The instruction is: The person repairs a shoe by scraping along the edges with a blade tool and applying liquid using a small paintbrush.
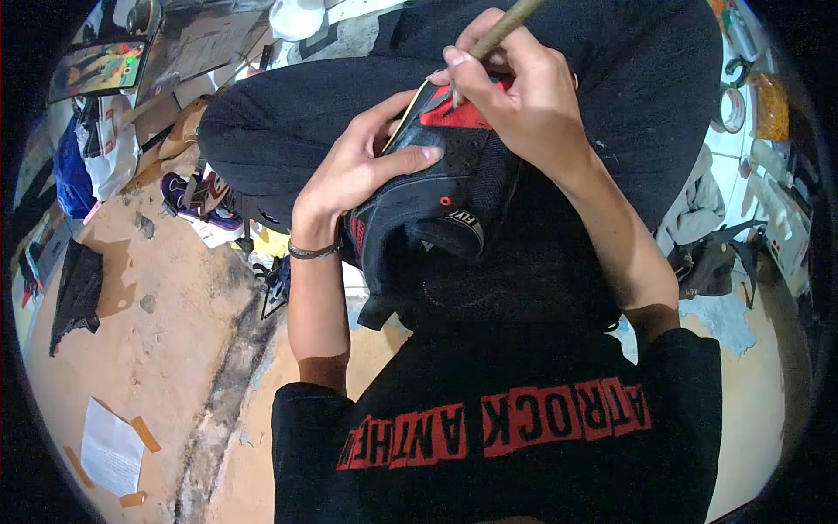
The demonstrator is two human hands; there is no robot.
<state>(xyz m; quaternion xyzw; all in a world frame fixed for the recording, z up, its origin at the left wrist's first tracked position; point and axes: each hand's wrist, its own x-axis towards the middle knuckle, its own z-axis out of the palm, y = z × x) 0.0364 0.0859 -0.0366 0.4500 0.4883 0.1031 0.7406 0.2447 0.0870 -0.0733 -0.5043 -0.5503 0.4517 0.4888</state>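
A black sneaker [403, 194] with a bright red patch [458, 112] near its toe lies across my lap, its opening and tongue towards me. My left hand [367, 162] is closed around the sneaker's side, with the thumb pressed on the upper. My right hand [532, 100] pinches a slim tool with a wooden handle [511, 28] over the red patch. The handle points up and away; its working tip is small and partly hidden by my fingers, so I cannot tell its kind.
To the left are a phone with a lit screen [98, 68], another sneaker [206, 203] and a taped paper sheet [113, 447]. A white container [297, 17] stands at the top. On the right are a tape roll [731, 109] and a black cap [705, 269].
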